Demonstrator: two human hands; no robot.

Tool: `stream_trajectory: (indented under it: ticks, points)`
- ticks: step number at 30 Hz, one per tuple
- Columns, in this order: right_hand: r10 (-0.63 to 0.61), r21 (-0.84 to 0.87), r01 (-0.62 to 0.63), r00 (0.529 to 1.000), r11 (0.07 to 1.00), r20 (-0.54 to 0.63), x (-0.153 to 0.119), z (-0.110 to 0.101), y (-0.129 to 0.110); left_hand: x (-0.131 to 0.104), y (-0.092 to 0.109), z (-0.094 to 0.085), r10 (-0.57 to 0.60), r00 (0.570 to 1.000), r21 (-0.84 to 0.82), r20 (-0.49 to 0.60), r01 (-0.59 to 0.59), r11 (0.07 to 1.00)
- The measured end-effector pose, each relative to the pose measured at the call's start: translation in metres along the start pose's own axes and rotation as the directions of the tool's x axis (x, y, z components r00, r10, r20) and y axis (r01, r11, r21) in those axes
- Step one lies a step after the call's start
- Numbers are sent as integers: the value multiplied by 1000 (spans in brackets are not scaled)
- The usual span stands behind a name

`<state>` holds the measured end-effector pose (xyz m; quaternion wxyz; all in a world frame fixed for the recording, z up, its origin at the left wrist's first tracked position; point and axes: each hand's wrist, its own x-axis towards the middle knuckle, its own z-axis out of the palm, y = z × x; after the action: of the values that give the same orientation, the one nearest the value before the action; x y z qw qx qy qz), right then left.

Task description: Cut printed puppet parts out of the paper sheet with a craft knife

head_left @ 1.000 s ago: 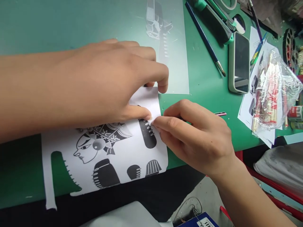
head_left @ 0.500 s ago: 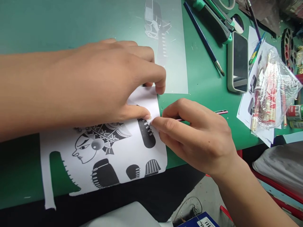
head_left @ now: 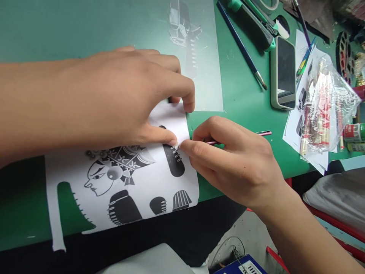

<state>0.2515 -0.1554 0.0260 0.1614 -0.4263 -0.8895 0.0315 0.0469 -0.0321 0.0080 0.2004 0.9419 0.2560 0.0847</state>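
A white paper sheet (head_left: 131, 203) printed with black shapes and a profile head lies at the table's front edge, with an elongated cut-out at its left. My left hand (head_left: 137, 91) bends over the sheet, its thumb pressing beside a dark rounded strip (head_left: 174, 161) and its other fingers curled near the upper edge; something dark shows in part beneath them. My right hand (head_left: 228, 160) is closed, with thumb and finger pinched at the paper close to the left thumb. A thin pink pen-like stick (head_left: 264, 133) runs through it; its tip is hidden.
A clear film (head_left: 208, 76) with a printed figure lies behind my hands. Farther right are a blue paintbrush (head_left: 242, 45), a green-black cutter (head_left: 253, 26), a phone (head_left: 283, 74), and a plastic bag of red-gold tubes (head_left: 325, 110) on papers. A paint palette (head_left: 344, 57) stands beyond.
The whole view has shifted slightly, so everything appears a little farther left. Both hands keep nearly the same place and pose on the paper.
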Motion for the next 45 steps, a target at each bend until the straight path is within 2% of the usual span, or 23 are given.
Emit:
stream_trajectory:
  ticks: [5,10,15,36,42,45]
  points:
    - [13,26,-12,1000,1000,-15,1,2,1,0,1,1,16,1000,9,8,-16,1000]
    - [77,8,-77,995,997,-62,-1,5,-2,2,2,0,-45,999,23,24,45,999]
    - [73,3,-73,997,997,-39,-2,4,-4,0,0,-1,20,1000,18,1,-20,1000]
    - [59,-28,-61,997,998,-59,-3,6,-4,-2,0,0,51,999,6,-8,-51,999]
    - [43,-54,-43,999,998,5,-4,2,-4,-2,2,0,26,1000,18,0,-26,1000]
    - [35,-61,-35,999,998,1,-5,1,-5,-3,1,-1,19,1000,15,-2,-19,1000]
